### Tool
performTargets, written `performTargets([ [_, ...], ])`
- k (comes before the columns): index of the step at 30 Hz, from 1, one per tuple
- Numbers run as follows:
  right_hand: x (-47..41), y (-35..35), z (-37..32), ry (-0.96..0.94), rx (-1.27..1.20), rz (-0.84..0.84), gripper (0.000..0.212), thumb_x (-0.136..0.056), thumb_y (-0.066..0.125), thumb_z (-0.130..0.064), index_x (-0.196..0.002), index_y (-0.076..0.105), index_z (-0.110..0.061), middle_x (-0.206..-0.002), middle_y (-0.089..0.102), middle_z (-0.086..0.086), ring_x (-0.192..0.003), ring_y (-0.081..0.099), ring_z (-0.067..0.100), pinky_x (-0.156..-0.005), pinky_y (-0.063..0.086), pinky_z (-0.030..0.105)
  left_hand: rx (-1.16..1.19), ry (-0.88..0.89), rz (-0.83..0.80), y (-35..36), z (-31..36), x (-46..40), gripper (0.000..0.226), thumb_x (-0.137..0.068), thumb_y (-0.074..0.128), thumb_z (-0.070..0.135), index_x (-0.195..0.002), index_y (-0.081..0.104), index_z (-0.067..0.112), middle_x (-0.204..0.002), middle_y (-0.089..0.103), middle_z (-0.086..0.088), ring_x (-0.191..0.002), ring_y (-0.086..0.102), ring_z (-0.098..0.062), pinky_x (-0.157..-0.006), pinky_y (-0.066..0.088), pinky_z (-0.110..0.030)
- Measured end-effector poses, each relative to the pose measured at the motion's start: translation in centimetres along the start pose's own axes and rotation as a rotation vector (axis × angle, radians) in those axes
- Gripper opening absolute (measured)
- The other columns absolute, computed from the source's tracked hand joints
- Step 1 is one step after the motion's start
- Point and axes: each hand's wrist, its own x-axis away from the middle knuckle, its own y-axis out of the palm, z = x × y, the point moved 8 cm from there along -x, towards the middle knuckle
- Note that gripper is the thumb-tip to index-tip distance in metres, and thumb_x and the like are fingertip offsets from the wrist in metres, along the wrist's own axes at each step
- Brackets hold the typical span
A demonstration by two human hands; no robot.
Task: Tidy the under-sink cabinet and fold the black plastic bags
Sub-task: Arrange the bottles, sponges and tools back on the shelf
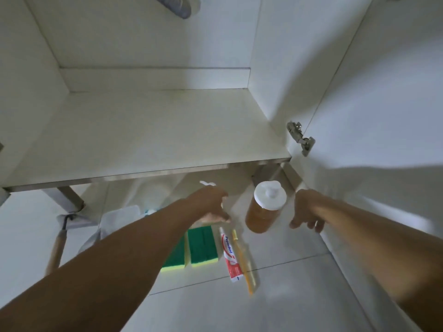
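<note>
Amber liquid fills the round clear plastic jar with a white lid (265, 208), which stands on the pale tiled floor (275, 305) between both hands. The right hand (305, 209), at three o'clock of the jar, hangs with loosely curled fingers (293, 224) holding nothing. The left hand (211, 203), at nine o'clock, seems to hold a white spray-bottle trigger (207, 183), though its grip is hidden. Judged step: returning floor items to the bare white cabinet shelf (148, 130) at twelve o'clock; lift the jar upright, by its body. Two green-and-yellow sponges (191, 246), a red-and-white toothpaste tube (230, 256) and a yellow toothbrush (243, 261) lie at six o'clock. No black plastic bags are visible; the spray bottle's body is obscured.
</note>
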Motion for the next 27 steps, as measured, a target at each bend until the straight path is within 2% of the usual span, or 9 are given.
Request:
performTargets([
  [4, -0.4, -0.2, -0.7, -0.119, -0.179, 0.12, 0.051, -0.079, 0.079, -0.018, -0.123, 0.054, -0.018, -0.103, 0.058, 0.006, -0.084, 0.068, 0.028, -0.07, 0.062, 0.04, -0.016, -0.002, -0.011, 0.9, 2.1, -4.0, 0.084, -0.079, 0.075, 0.041, -0.147, 0.033, 0.019, -0.137, 0.055, 0.003, -0.128, 0.048, -0.022, -0.114, 0.025, -0.053],
  [7, -2.0, -0.1, -1.5, -0.257, -0.309, 0.166, 0.072, -0.073, 0.082, -0.01, -0.136, 0.048, -0.018, -0.11, 0.061, 0.006, -0.081, 0.062, 0.025, -0.061, 0.057, 0.033, 0.031, 0.008, -0.01, 2.2, 3.4, -6.8, 0.079, -0.077, 0.079, 0.033, -0.143, 0.039, 0.015, -0.133, 0.057, -0.004, -0.119, 0.054, -0.024, -0.102, 0.044, -0.039],
  [9, -3.1, -0.3, -2.0, -0.344, -0.338, 0.187, 0.076, -0.071, 0.083, -0.007, -0.137, 0.046, -0.018, -0.112, 0.059, 0.002, -0.082, 0.055, 0.02, -0.056, 0.044, 0.021, 0.097, 0.037, -0.006, 3.1, 4.4, -7.8, 0.079, -0.077, 0.079, 0.028, -0.143, 0.039, 0.013, -0.136, 0.053, -0.009, -0.121, 0.052, -0.027, -0.097, 0.045, -0.035],
  [12, -3.9, -0.7, -2.4, -0.424, -0.377, 0.204, 0.065, -0.077, 0.079, -0.01, -0.134, 0.049, -0.02, -0.114, 0.054, -0.007, -0.096, 0.051, 0.013, -0.065, 0.041, 0.017, 0.202, 0.091, 0.021, 3.8, 5.5, -8.6, 0.069, -0.074, 0.081, 0.02, -0.135, 0.051, 0.013, -0.13, 0.059, -0.008, -0.115, 0.056, -0.027, -0.094, 0.046, -0.034],
  [17, -5.2, -0.5, -2.5, -0.441, -0.335, 0.211, 0.077, -0.067, 0.087, -0.021, -0.133, 0.047, -0.026, -0.123, 0.057, -0.008, -0.111, 0.054, 0.016, -0.088, 0.047, 0.03, 0.357, 0.112, 0.097, 3.8, 5.6, -10.0, 0.059, -0.061, 0.088, 0.013, -0.115, 0.066, 0.011, -0.109, 0.069, -0.007, -0.1, 0.064, -0.025, -0.087, 0.053, -0.038],
  [19, -5.1, -0.9, -2.7, -0.448, -0.316, 0.232, 0.077, -0.064, 0.089, -0.028, -0.13, 0.05, -0.03, -0.125, 0.061, -0.009, -0.112, 0.059, 0.017, -0.088, 0.051, 0.032, 0.397, 0.129, 0.128, 3.6, 5.5, -10.1, 0.054, -0.059, 0.087, 0.011, -0.11, 0.068, 0.01, -0.102, 0.07, -0.006, -0.094, 0.066, -0.024, -0.084, 0.054, -0.04],
  [23, -3.8, -2.9, -3.3, -0.446, -0.29, 0.267, 0.084, -0.052, 0.092, -0.037, -0.126, 0.053, -0.03, -0.119, 0.063, -0.008, -0.107, 0.061, 0.017, -0.089, 0.053, 0.036, 0.461, 0.129, 0.146, 2.1, 5.5, -9.2, 0.06, -0.062, 0.086, 0.016, -0.119, 0.065, 0.013, -0.109, 0.07, -0.004, -0.099, 0.066, -0.023, -0.09, 0.053, -0.042],
  [25, -2.9, -4.6, -3.6, -0.451, -0.301, 0.27, 0.091, -0.041, 0.091, -0.042, -0.123, 0.054, -0.029, -0.115, 0.064, -0.009, -0.105, 0.062, 0.017, -0.086, 0.055, 0.038, 0.522, 0.15, 0.136, -0.1, 6.0, -8.3, 0.063, -0.054, 0.085, 0.024, -0.114, 0.067, 0.015, -0.105, 0.072, -0.002, -0.098, 0.067, -0.023, -0.09, 0.053, -0.045],
  [27, -0.9, -7.2, -4.4, -0.469, -0.286, 0.287, 0.087, -0.047, 0.093, -0.035, -0.124, 0.055, -0.024, -0.115, 0.062, -0.007, -0.102, 0.062, 0.017, -0.084, 0.057, 0.04, 0.571, 0.181, 0.169, -3.3, 6.3, -7.0, 0.066, -0.044, 0.08, 0.035, -0.107, 0.069, 0.018, -0.101, 0.073, 0.0, -0.098, 0.068, -0.023, -0.088, 0.054, -0.046],
])
